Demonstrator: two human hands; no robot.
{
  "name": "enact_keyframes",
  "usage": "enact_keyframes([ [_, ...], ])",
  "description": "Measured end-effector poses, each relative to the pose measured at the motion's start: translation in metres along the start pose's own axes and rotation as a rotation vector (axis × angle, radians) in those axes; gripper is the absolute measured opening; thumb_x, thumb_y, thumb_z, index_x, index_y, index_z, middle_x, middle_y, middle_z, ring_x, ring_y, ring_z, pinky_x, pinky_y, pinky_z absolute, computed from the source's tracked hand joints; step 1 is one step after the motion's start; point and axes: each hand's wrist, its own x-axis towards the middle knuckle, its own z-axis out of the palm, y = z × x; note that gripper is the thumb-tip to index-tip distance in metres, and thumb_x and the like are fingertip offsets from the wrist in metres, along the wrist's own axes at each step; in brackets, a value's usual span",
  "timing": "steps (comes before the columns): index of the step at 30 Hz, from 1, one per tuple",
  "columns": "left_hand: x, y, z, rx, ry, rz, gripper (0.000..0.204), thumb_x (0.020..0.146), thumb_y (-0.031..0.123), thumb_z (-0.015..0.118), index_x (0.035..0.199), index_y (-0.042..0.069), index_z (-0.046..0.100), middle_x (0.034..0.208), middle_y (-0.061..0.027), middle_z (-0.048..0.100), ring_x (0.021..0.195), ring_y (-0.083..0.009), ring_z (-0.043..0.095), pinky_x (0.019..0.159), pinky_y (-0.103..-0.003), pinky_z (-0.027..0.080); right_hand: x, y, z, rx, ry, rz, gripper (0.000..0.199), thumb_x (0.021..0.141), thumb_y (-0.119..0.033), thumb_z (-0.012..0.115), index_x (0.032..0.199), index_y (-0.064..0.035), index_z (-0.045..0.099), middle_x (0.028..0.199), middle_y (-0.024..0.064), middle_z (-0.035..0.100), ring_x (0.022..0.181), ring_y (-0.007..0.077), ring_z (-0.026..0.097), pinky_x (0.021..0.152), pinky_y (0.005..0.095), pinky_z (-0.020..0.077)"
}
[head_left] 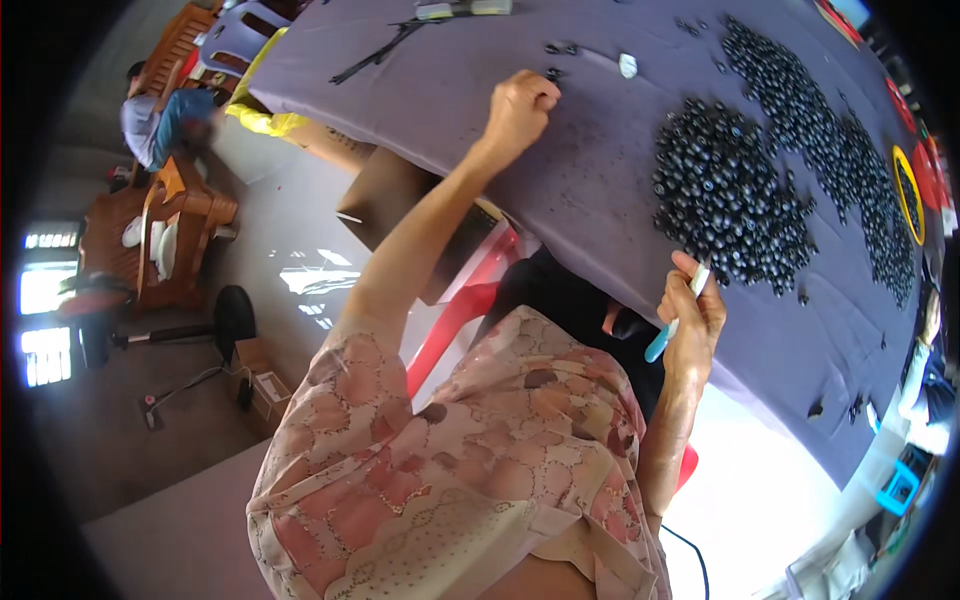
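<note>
My right hand (692,318) is closed around a slim pen-like tool (660,341), white with a light blue end. Its white tip is beside the near edge of a large heap of shiny black beads (730,195), which lies on a purple tablecloth (590,205). Farther left, my left hand (522,108) is held closed over the cloth. Whatever its fingers pinch, if anything, is hidden. A small black bead (554,74) sits right by its fingertips, and a couple more lie just beyond.
A long band of black beads (800,110) stretches behind the heap. A small white piece (628,66) and thin dark sticks (378,52) lie toward the far side. Under the table edge stands a cardboard box (390,195). Other people are at far left and right.
</note>
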Motion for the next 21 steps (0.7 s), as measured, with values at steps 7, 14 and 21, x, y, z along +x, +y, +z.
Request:
enact_keyframes([
  [7, -0.015, 0.056, 0.02, 0.023, -0.031, 0.138, 0.015, 0.063, 0.001, 0.062, 0.076, 0.008, 0.063, 0.081, -0.0086, 0.056, 0.074, -0.0256, 0.056, 0.064, -0.033, 0.048, 0.0, -0.003, -0.015, -0.008, 0.058, -0.044, 0.021, 0.078, 0.0, 0.052, 0.098, 0.0002, 0.057, 0.062, -0.005, 0.043, 0.048, 0.0011, 0.03, 0.043, 0.0169, 0.0216],
  [14, -0.044, 0.104, 0.059, -0.123, -0.311, 0.174, 0.025, 0.064, -0.002, 0.062, 0.086, 0.009, 0.062, 0.084, -0.0083, 0.053, 0.073, -0.0252, 0.056, 0.063, -0.033, 0.046, -0.007, 0.001, -0.015, -0.094, 0.021, -0.083, 0.02, 0.079, 0.001, 0.052, 0.098, 0.0008, 0.057, 0.063, -0.0045, 0.043, 0.049, 0.0009, 0.03, 0.043, 0.0167, 0.0221],
  [21, -0.041, 0.108, 0.063, -0.107, -0.292, 0.14, 0.023, 0.065, -0.002, 0.061, 0.086, 0.006, 0.057, 0.08, -0.0089, 0.052, 0.069, -0.0284, 0.054, 0.059, -0.035, 0.045, -0.007, 0.003, -0.011, -0.098, 0.009, -0.064, 0.02, 0.079, 0.0, 0.052, 0.098, 0.0007, 0.056, 0.063, -0.0042, 0.044, 0.049, 0.0009, 0.031, 0.043, 0.0168, 0.0238],
])
